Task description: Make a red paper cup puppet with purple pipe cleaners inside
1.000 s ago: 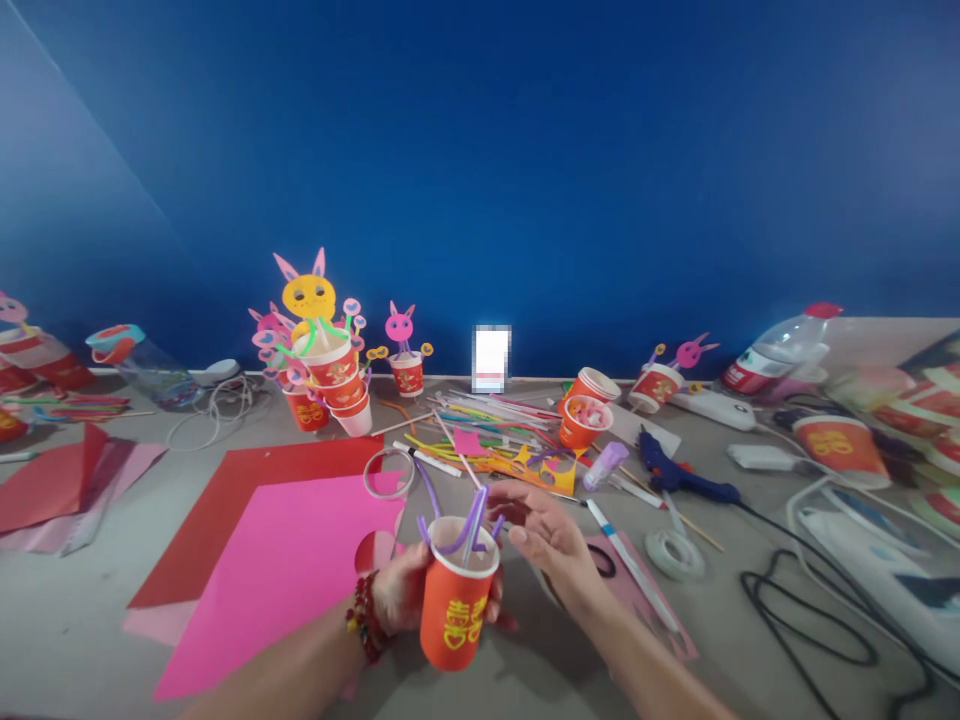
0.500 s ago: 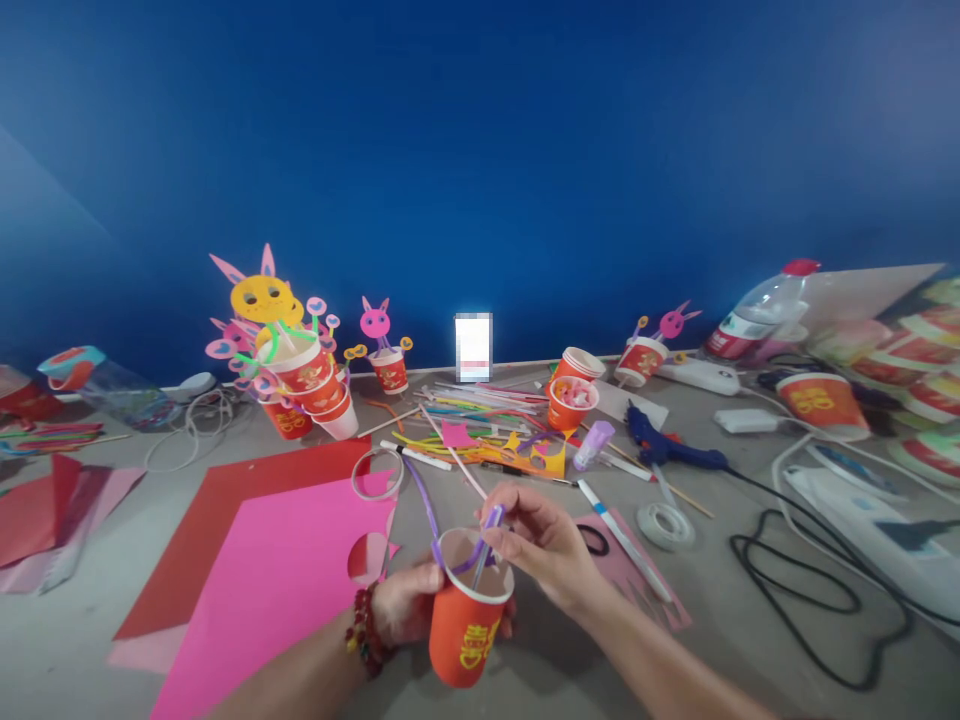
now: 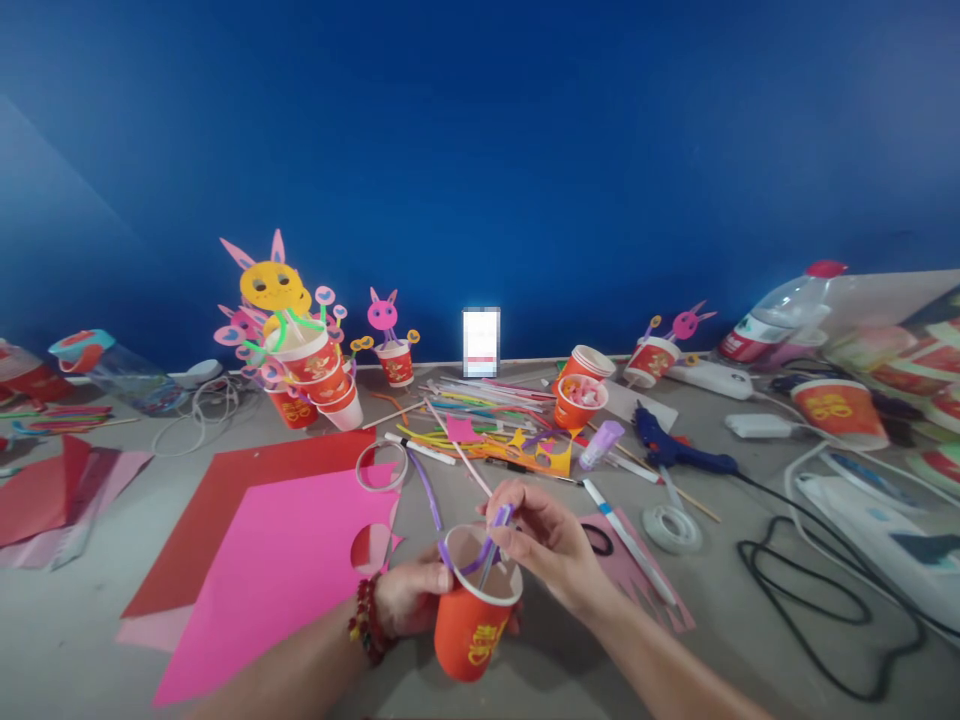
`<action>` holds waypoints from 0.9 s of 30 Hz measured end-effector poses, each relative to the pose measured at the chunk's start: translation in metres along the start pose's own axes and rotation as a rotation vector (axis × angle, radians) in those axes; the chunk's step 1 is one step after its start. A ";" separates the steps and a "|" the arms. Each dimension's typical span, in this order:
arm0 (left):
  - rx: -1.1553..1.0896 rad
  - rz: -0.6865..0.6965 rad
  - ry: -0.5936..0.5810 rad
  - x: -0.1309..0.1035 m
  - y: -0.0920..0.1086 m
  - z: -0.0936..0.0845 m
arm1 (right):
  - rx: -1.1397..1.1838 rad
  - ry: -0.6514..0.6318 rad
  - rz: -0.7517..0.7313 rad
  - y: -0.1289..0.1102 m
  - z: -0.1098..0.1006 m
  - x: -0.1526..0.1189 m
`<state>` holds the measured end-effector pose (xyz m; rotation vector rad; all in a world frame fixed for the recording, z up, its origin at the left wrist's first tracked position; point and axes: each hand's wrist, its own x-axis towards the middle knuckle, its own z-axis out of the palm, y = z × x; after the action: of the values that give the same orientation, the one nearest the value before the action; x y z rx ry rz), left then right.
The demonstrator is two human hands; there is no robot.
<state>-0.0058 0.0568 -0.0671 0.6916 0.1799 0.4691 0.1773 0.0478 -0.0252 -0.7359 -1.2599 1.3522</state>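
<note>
An orange-red paper cup (image 3: 466, 632) with yellow characters and a white rim is tilted in front of me, its opening facing up. My left hand (image 3: 409, 598) is wrapped round the cup from the left, with fingertips showing on its right side. Over the cup's mouth, my right hand (image 3: 536, 530) pinches the upper end of a purple straw (image 3: 493, 548) that reaches inside. Another length of purple straw (image 3: 426, 485) stretches from the cup's left rim toward the back. How these purple pieces join inside the cup is unclear.
Pink paper (image 3: 292, 560) lies left, over red paper. Behind are loose straws (image 3: 487, 397) and decorated animal cups (image 3: 300, 368). To the right lie a blue glue gun (image 3: 679, 448), a tape roll (image 3: 671, 528), a marker (image 3: 628, 538) and a black cable (image 3: 817, 590).
The whole view has shifted slightly. My left hand still holds the cup and my right still pinches the purple straw; their positions relative to each other look nearly the same.
</note>
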 end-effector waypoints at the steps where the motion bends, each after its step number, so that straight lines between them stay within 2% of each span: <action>1: 0.002 -0.008 -0.002 0.000 0.000 0.000 | 0.000 -0.008 0.009 -0.001 0.000 0.000; 10: 0.016 0.000 0.015 0.001 0.006 0.008 | -0.001 -0.051 -0.007 0.000 -0.002 -0.001; 15: -0.011 -0.022 -0.016 0.002 0.004 0.005 | 0.007 -0.056 -0.005 0.001 -0.002 -0.001; 27: 0.011 -0.003 -0.011 0.001 0.003 0.003 | -0.066 -0.006 -0.004 -0.003 -0.003 0.000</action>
<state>-0.0047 0.0576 -0.0628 0.7041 0.1731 0.4621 0.1808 0.0478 -0.0230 -0.7756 -1.3152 1.3153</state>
